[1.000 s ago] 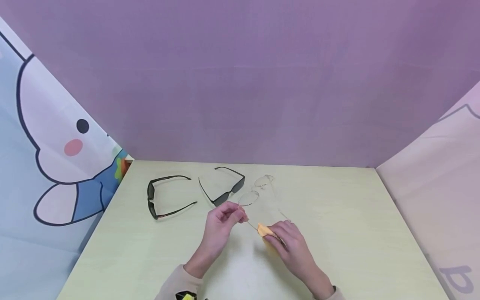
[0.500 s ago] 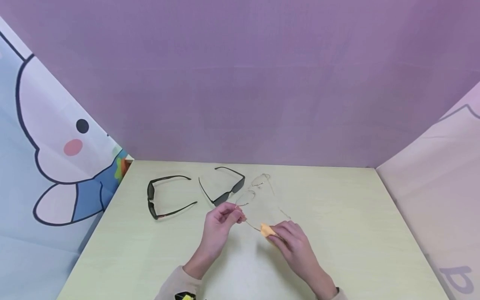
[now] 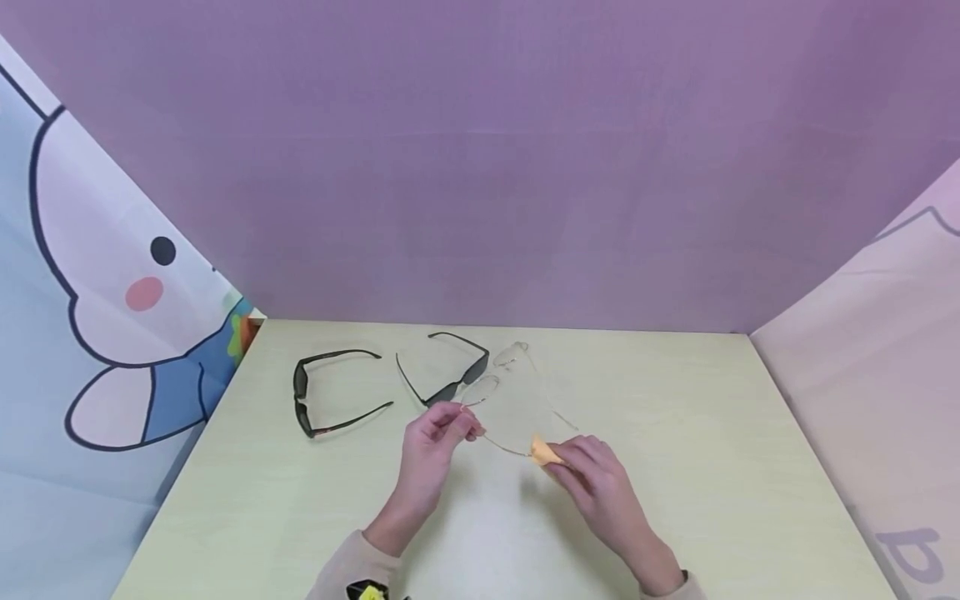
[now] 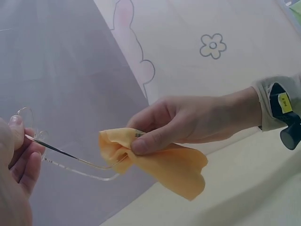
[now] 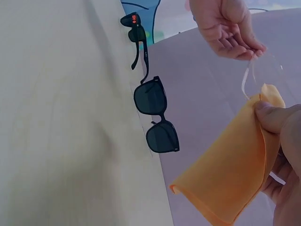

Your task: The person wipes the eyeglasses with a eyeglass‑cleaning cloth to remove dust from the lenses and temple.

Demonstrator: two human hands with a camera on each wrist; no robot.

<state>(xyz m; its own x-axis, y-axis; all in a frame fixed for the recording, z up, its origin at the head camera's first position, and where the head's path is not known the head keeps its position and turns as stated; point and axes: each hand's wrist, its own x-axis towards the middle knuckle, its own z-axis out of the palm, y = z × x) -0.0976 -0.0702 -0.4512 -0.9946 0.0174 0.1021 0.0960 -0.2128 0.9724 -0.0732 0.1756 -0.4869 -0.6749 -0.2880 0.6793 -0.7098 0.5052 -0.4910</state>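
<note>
My left hand (image 3: 431, 446) pinches a pair of thin-rimmed clear eyeglasses (image 3: 504, 447) near the front end of one temple arm. The lenses point away from me, and the other temple stretches free to the right. With thumb and fingers my right hand (image 3: 606, 492) pinches an orange cleaning cloth (image 3: 542, 452), folded around the far part of the held temple. In the left wrist view the cloth (image 4: 174, 169) hangs below the right thumb, hiding the temple's tip. The right wrist view shows the cloth (image 5: 230, 160) draped beneath my right fingers.
Two pairs of black sunglasses lie unfolded on the pale table (image 3: 712, 467): one pair (image 3: 302, 400) at the left, another pair (image 3: 474, 371) just behind my left hand. A purple backdrop (image 3: 480, 167) rises at the table's back edge, with printed cloth walls on both sides.
The eyeglasses and my left hand have shifted slightly left. My right hand has drawn the cloth rightward along the temple, so more of it shows between my hands. The sunglasses lie unmoved.
</note>
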